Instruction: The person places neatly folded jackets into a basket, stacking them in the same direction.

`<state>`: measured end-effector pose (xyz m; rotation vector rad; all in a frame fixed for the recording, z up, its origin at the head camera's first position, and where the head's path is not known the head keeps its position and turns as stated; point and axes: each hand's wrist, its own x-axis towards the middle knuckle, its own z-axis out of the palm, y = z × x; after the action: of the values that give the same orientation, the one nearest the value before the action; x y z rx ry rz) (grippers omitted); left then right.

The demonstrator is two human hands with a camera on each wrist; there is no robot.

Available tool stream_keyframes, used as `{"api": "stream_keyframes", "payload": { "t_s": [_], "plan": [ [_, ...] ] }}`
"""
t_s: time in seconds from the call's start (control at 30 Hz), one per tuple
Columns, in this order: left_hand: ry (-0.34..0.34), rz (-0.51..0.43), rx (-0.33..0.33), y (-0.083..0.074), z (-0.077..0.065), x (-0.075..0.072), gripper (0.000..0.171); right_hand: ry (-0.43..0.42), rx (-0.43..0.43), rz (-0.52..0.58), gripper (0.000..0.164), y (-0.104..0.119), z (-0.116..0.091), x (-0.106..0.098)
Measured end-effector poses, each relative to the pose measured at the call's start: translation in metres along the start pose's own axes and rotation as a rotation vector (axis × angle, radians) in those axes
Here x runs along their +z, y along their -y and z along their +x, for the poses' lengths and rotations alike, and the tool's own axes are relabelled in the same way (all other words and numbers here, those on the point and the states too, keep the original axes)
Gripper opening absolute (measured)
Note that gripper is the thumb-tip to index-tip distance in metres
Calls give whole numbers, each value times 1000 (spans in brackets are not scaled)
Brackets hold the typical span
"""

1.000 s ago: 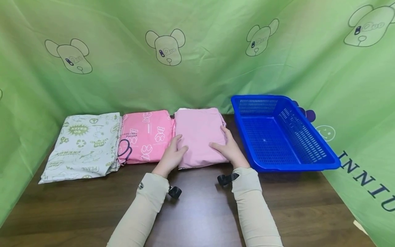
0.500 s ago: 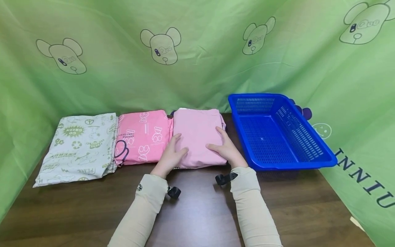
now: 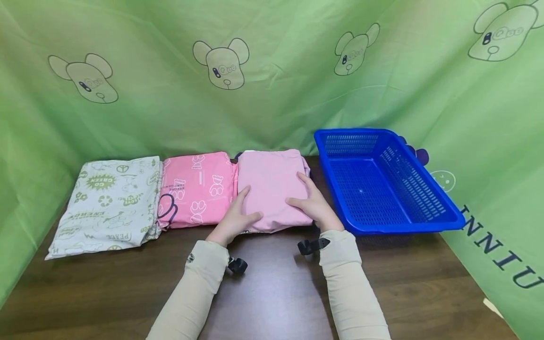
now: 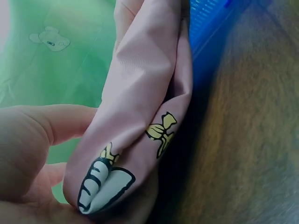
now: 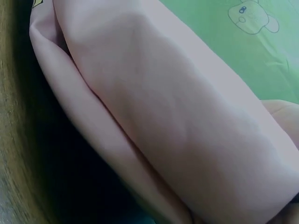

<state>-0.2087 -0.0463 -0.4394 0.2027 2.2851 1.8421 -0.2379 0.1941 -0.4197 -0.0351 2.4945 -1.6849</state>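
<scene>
A folded pale pink cloth (image 3: 272,182) lies at the middle of the row in the head view. My left hand (image 3: 233,216) grips its left front edge, thumb on top and fingers along the side. At the right edge my right hand (image 3: 318,204) holds it the same way, thumb over the top. Up close in the left wrist view, the cloth's layered fold (image 4: 135,79) carries a black-outlined white and yellow print, with a dark shadow below it. The right wrist view is filled by the smooth pink fold (image 5: 154,88); part of that hand shows at the right border.
Left of the pale cloth lie a folded bright pink printed cloth (image 3: 197,189) and a folded white cloth with green print (image 3: 106,203). A blue plastic basket (image 3: 395,230) stands to the right on the brown table (image 3: 263,302). A green curtain (image 3: 280,113) hangs behind.
The head view has shifted slightly, so the cloths and basket appear a little further left. Both hands stay at the pale pink cloth; the left thumb sits slightly lower.
</scene>
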Motion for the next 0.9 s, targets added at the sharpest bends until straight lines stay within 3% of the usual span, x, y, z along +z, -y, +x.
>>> {"api": "stream_keyframes", "payload": {
  "t_s": [0.67,0.9],
  "plan": [
    [-23,-118,-6,-4,-2,2,92,-15,-101,-56,88,16,-6,0],
    [-35,-113,3,-8,-3,2,92,-33,-109,-25,88,26,-11,-3]
  ]
}}
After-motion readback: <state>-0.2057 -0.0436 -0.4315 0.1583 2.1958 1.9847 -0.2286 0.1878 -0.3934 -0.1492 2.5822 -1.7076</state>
